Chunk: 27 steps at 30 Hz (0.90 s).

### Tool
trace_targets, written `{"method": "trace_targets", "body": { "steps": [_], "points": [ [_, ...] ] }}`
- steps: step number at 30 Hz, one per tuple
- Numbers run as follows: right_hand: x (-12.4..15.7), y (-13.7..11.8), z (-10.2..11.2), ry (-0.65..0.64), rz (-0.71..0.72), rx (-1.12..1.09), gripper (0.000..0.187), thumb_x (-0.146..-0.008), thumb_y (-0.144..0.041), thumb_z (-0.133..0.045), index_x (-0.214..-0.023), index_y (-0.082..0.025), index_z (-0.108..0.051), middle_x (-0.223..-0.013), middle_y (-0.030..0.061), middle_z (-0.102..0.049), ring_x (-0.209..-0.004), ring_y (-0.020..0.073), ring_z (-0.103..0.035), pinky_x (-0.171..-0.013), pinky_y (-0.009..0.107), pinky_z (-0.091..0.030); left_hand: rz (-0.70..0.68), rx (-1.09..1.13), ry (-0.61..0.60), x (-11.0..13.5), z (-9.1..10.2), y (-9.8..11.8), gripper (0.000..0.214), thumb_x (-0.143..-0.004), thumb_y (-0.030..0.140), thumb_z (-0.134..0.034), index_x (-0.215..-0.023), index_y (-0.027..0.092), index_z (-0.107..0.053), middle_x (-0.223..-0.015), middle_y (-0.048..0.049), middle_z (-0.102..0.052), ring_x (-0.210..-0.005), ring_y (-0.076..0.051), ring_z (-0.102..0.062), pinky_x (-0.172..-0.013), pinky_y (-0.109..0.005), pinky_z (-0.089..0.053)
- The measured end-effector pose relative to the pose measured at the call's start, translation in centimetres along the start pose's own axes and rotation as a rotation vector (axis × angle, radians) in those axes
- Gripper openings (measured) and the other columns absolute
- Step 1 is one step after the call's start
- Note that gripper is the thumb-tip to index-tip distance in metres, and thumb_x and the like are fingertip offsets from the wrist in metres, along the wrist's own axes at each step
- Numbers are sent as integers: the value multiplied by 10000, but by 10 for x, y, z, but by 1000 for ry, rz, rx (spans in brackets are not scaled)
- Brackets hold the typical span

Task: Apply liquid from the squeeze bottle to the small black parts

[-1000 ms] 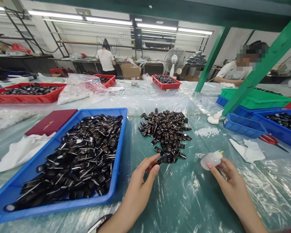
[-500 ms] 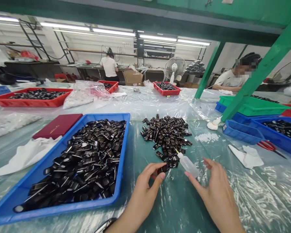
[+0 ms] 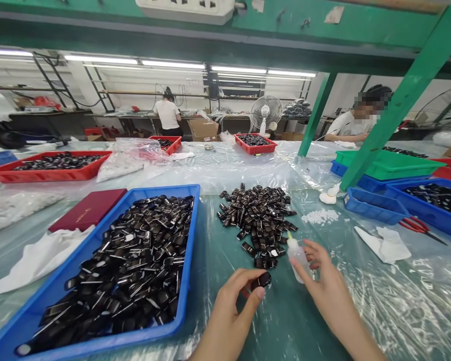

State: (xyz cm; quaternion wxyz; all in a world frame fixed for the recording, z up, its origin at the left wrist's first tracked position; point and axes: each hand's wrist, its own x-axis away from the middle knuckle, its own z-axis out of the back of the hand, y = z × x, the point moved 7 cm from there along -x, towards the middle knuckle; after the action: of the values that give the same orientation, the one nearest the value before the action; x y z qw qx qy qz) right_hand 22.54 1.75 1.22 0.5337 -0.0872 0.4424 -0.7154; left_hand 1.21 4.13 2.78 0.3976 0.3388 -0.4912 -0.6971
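Note:
My left hand (image 3: 236,311) pinches a small black part (image 3: 261,280) between thumb and fingers, just below a loose pile of black parts (image 3: 257,218) on the plastic-covered table. My right hand (image 3: 325,286) is closed around a small translucent squeeze bottle (image 3: 296,253) with a yellow-green tip, held almost upright beside the pile's near right edge. The bottle tip is a short way right of the pinched part.
A blue tray (image 3: 190,240) heaped with black parts sits at left, with a maroon box (image 3: 88,209) and white cloth (image 3: 37,258) beyond it. Blue bins (image 3: 376,206), a green bin (image 3: 391,165), red scissors (image 3: 419,225), white pellets (image 3: 319,216) and tissue (image 3: 385,245) lie right. Two people work farther back.
My left hand has lifted a black part from the pile's edge. My right hand has brought the bottle from the right toward the pile and tipped it upright.

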Motion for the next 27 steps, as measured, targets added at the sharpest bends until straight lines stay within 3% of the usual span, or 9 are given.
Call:
{"method": "trace_targets", "body": {
  "steps": [6,9,11,13,14,17,19,23,27],
  "points": [
    [-8,30,27,186,-13,-72,644,-867,-570,-591,-1316,-143,-416,-1113,196,-628,-894,306,-665,-722,435,-545,26,-6,48,-1,5,0,272,-961,362,-515,-1143,241,-676,-950,-53,-624,-913,-240,-579,-847,-369,-460],
    [-3,28,37,288,43,-73,640,-856,-500,-662,-1315,-156,-378,-1085,153,-565,-908,283,-622,-711,399,-529,21,-8,54,-1,6,1,270,-962,358,-512,-1153,248,-669,-959,-50,-630,-921,-241,-580,-855,-372,-461],
    [8,15,41,350,103,-52,496,-878,-416,-673,-1244,-195,-422,-1004,93,-524,-849,249,-585,-696,379,-507,25,-16,57,-1,7,2,265,-966,363,-514,-1155,258,-667,-957,-45,-629,-926,-240,-582,-855,-369,-462],
    [20,-7,35,268,217,-38,233,-926,-311,-626,-1123,-249,-518,-936,47,-529,-811,221,-577,-700,350,-496,38,-25,56,-1,8,2,262,-971,367,-514,-1159,266,-665,-950,-40,-628,-928,-240,-586,-852,-367,-463],
    [25,-19,25,148,295,-41,118,-942,-268,-596,-1057,-275,-572,-927,33,-566,-817,210,-599,-697,325,-499,39,-27,56,-1,7,2,262,-971,366,-515,-1162,267,-665,-953,-41,-630,-930,-240,-588,-851,-366,-464],
    [38,-47,-9,-185,463,-54,195,-942,-171,-556,-1022,-316,-659,-1011,12,-666,-876,205,-657,-701,299,-515,15,-18,58,-3,7,2,262,-965,356,-524,-1163,258,-666,-991,-49,-649,-944,-244,-594,-854,-364,-467],
    [38,-54,-26,-292,491,-57,239,-927,-121,-532,-998,-295,-680,-996,25,-689,-847,233,-656,-674,335,-508,-7,-11,58,-4,7,3,264,-964,346,-526,-1166,249,-666,-1015,-54,-657,-948,-243,-596,-858,-360,-469],
    [25,-52,-45,-341,434,-92,259,-884,-91,-460,-782,-233,-650,-828,79,-659,-747,293,-590,-606,396,-441,-32,-17,51,-3,7,4,269,-968,328,-528,-1178,230,-667,-1002,-58,-661,-933,-238,-600,-845,-347,-480],
    [19,-45,-38,-312,276,-223,209,-921,-190,-457,-777,-235,-601,-798,73,-601,-742,279,-549,-630,395,-408,-56,-45,43,0,5,6,261,-978,312,-532,-1184,232,-671,-977,-56,-657,-916,-230,-606,-806,-322,-496]
  ]
}}
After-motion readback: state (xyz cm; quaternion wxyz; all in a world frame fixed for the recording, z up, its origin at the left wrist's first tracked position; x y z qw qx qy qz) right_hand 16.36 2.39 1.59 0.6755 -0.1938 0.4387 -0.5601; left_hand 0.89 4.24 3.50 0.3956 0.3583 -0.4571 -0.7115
